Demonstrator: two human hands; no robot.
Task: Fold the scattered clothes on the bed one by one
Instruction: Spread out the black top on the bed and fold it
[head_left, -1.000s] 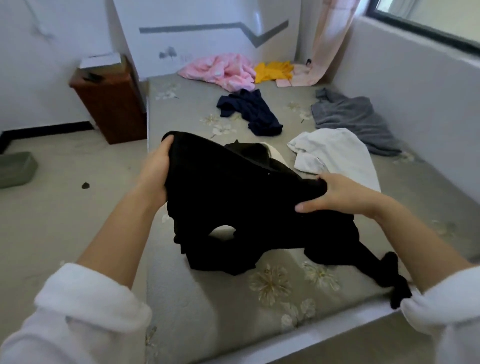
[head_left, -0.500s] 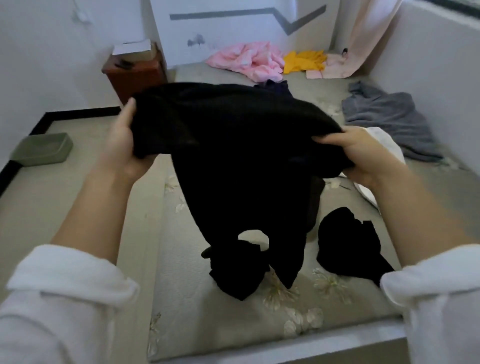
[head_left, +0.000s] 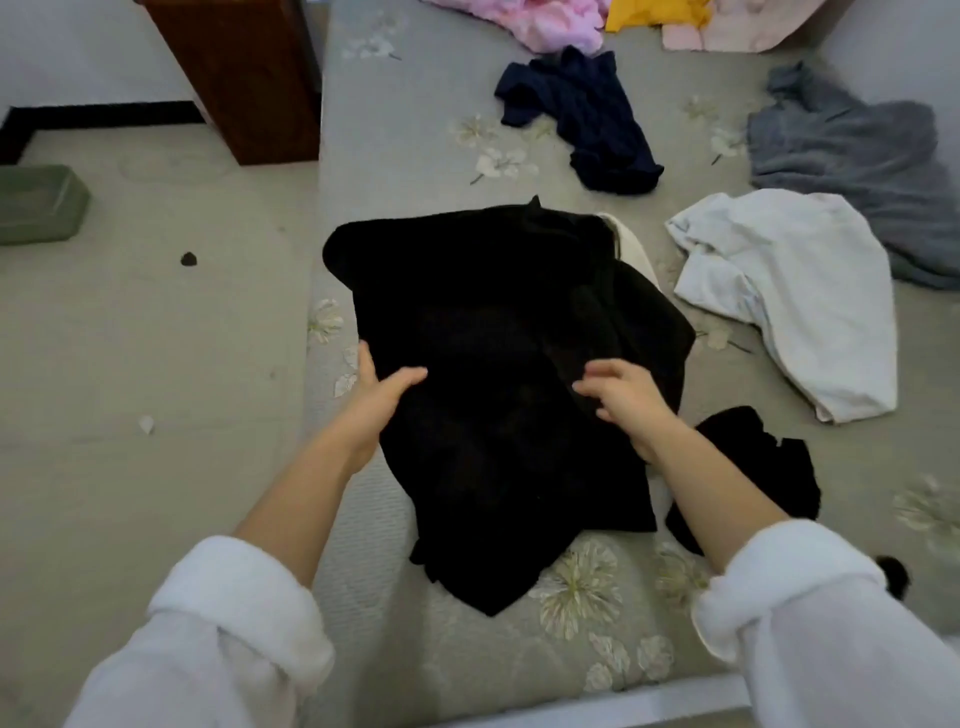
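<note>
A black garment (head_left: 493, 364) lies crumpled on the near part of the grey flowered bed (head_left: 405, 130). My left hand (head_left: 382, 395) is at the garment's left edge, thumb on top of the cloth and fingers along the edge, pinching it. My right hand (head_left: 621, 397) hovers over the garment's right side with its fingers loosely spread and blurred; nothing shows in its grip. A smaller black piece (head_left: 753, 467) lies just right of my right forearm. Scattered further back are a white garment (head_left: 789, 291), a navy garment (head_left: 587, 119) and a grey garment (head_left: 852, 156).
Pink cloth (head_left: 530, 21) and yellow cloth (head_left: 654, 13) lie at the bed's far end. A cream item (head_left: 631, 247) peeks out from under the black garment. A brown cabinet (head_left: 244, 73) stands left of the bed, with a green tray (head_left: 36, 202) on the floor.
The black garment, held up in the air by both hands, has come down onto the bed. My right hand has let go of it, and both hands have moved to its middle.
</note>
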